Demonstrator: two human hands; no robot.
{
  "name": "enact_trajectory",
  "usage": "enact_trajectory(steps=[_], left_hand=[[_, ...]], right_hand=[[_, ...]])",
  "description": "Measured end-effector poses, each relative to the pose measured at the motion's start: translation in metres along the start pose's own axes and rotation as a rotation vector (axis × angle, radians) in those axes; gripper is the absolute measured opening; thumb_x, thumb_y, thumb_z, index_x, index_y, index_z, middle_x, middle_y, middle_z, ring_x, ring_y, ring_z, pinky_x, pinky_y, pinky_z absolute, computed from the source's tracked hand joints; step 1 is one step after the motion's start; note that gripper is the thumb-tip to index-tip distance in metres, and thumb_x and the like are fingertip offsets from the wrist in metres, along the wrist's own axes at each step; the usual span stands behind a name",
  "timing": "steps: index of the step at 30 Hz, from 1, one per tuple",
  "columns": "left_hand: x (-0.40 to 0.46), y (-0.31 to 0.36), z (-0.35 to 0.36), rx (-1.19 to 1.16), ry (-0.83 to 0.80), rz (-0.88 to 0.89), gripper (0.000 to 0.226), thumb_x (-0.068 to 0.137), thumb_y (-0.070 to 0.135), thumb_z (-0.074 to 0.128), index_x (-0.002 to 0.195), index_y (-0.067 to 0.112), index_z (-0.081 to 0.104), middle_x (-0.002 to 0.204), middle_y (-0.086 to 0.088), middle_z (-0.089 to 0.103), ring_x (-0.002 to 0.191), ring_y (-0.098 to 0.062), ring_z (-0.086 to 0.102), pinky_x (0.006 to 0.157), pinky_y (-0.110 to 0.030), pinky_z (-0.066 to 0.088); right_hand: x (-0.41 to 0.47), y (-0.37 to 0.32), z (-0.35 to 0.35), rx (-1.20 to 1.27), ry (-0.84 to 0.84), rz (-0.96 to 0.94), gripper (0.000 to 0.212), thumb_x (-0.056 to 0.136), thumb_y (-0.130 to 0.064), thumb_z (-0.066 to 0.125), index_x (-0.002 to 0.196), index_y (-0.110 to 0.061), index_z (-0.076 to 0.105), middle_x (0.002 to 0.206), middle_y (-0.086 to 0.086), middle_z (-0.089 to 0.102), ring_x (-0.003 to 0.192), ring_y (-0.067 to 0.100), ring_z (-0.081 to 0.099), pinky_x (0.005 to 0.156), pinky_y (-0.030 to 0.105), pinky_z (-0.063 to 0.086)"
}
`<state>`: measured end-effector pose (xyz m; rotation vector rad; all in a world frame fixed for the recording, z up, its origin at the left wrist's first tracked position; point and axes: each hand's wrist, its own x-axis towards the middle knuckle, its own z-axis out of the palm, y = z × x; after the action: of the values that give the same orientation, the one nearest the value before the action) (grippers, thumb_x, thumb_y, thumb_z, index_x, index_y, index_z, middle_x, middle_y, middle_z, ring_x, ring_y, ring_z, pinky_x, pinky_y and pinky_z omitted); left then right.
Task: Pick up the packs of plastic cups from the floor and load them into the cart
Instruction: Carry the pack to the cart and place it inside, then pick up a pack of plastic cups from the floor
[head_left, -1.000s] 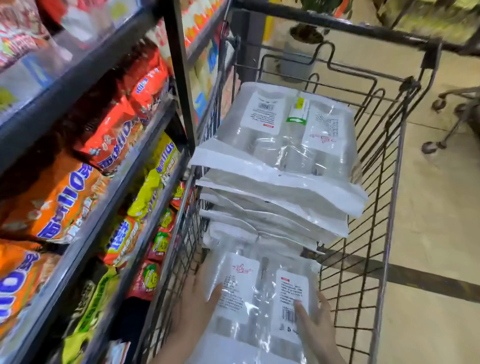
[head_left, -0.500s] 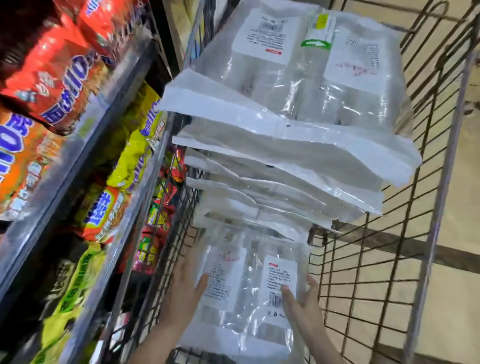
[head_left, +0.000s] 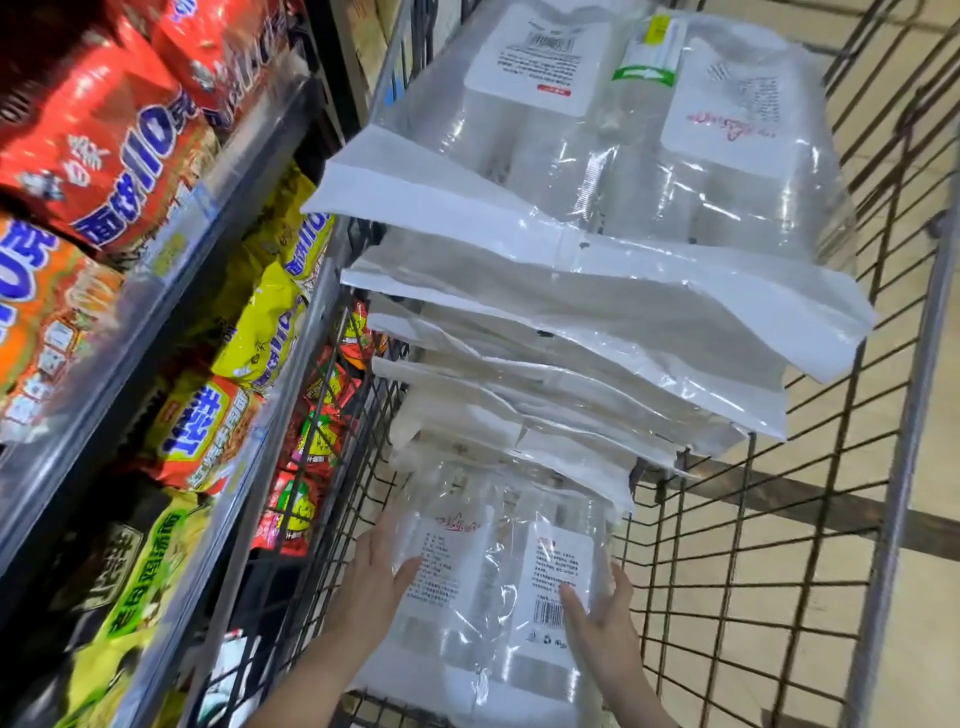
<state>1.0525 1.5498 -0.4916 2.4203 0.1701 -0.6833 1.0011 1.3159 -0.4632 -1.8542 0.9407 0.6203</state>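
Seating cup pack (head_left: 498, 587) at 6 o'clock of stack (head_left: 571, 322) in wire cart (head_left: 753, 597); left hand (head_left: 376, 577) and right hand (head_left: 602, 618) fingers lightly curled on its edges. Keep it level, clear of the overhang.

- A shop aisle, a supermarket by the look of it
- Metal shelves (head_left: 171, 249) packed with bright snack bags (head_left: 104, 135)
- A wire shopping cart (head_left: 779, 571) stands on a tiled floor (head_left: 930, 467)

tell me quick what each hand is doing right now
Left hand: grips the left side of the pack of cups.
Right hand: grips the same pack's right side.
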Motion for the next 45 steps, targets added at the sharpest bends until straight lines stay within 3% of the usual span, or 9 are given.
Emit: enact_trajectory(steps=[3,7,12,16,19,24,37,41,45], left_hand=[[0.001,-0.001,-0.005,0.060,-0.060,-0.021,0.069,0.096,0.041,0.037,0.148,0.018,-0.002,0.155,-0.006,0.012,0.134,-0.024,0.035,0.103,-0.033,0.035],[-0.007,0.009,-0.019,0.192,-0.010,0.016,0.067,0.097,0.040,0.036,0.148,0.011,0.004,0.150,-0.011,0.021,0.133,-0.024,0.036,0.102,-0.030,0.035],[-0.020,0.034,-0.054,0.369,0.044,0.103,0.042,0.094,0.030,0.033,0.134,0.018,0.036,0.133,-0.005,0.043,0.115,-0.021,0.050,0.095,-0.030,0.043],[-0.049,0.070,-0.108,0.460,0.208,0.262,0.033,0.074,0.030,0.044,0.096,0.021,0.067,0.089,-0.003,0.067,0.077,-0.024,0.068,0.061,-0.030,0.053],[-0.082,0.095,-0.148,0.586,0.291,0.318,0.019,0.057,0.039,0.051,0.056,0.023,0.061,0.051,0.005,0.057,0.044,-0.010,0.059,0.038,-0.017,0.044],[-0.151,0.117,-0.187,0.677,0.416,0.313,0.021,0.052,0.042,0.049,0.046,0.021,0.052,0.043,0.003,0.053,0.040,-0.010,0.056,0.041,-0.017,0.042],[-0.397,0.096,-0.146,0.590,0.818,-0.289,0.025,0.061,0.038,0.041,0.055,0.022,0.059,0.047,0.001,0.057,0.042,-0.014,0.059,0.041,-0.022,0.042],[-0.511,0.077,-0.107,0.440,0.825,-0.650,0.032,0.089,0.034,0.039,0.106,0.014,0.057,0.104,-0.007,0.063,0.099,-0.026,0.061,0.083,-0.036,0.043],[-0.628,0.074,-0.058,0.374,0.896,-0.940,0.035,0.094,0.035,0.034,0.121,0.015,0.047,0.121,-0.007,0.056,0.114,-0.028,0.052,0.094,-0.038,0.037]], right_hand=[[-0.005,-0.008,-0.005,-0.076,0.013,0.009,0.084,0.088,-0.041,0.057,0.148,-0.014,0.006,0.146,0.018,0.037,0.123,0.036,0.049,0.103,0.044,0.038],[-0.018,-0.026,-0.016,-0.141,0.054,-0.008,0.078,0.090,-0.028,0.059,0.148,-0.007,0.011,0.148,0.019,0.030,0.125,0.036,0.046,0.100,0.042,0.041],[-0.047,-0.066,-0.039,-0.357,0.059,-0.230,0.068,0.091,-0.031,0.056,0.145,-0.009,0.021,0.145,0.013,0.037,0.127,0.026,0.046,0.105,0.035,0.038],[-0.085,-0.111,-0.068,-0.666,0.081,-0.432,0.057,0.092,-0.040,0.049,0.141,-0.018,0.029,0.137,0.005,0.045,0.121,0.020,0.049,0.093,0.028,0.043],[-0.118,-0.138,-0.088,-0.859,0.125,-0.540,0.048,0.090,-0.043,0.045,0.133,-0.025,0.039,0.134,-0.002,0.047,0.123,0.017,0.047,0.100,0.033,0.042],[-0.170,-0.162,-0.115,-0.981,0.168,-0.715,0.045,0.088,-0.048,0.044,0.129,-0.028,0.043,0.130,-0.003,0.052,0.121,0.020,0.049,0.103,0.036,0.035],[-0.288,-0.166,-0.100,-1.249,-0.090,-1.391,0.039,0.092,-0.043,0.042,0.125,-0.022,0.045,0.125,-0.001,0.059,0.118,0.020,0.055,0.088,0.027,0.044],[-0.351,-0.131,-0.056,-1.290,-0.262,-1.639,0.045,0.092,-0.041,0.044,0.131,-0.019,0.043,0.125,0.005,0.058,0.118,0.022,0.054,0.088,0.030,0.044],[-0.436,-0.077,-0.014,-1.300,-0.435,-1.889,0.047,0.090,-0.037,0.048,0.133,-0.021,0.042,0.133,0.002,0.052,0.124,0.022,0.050,0.095,0.031,0.042]])
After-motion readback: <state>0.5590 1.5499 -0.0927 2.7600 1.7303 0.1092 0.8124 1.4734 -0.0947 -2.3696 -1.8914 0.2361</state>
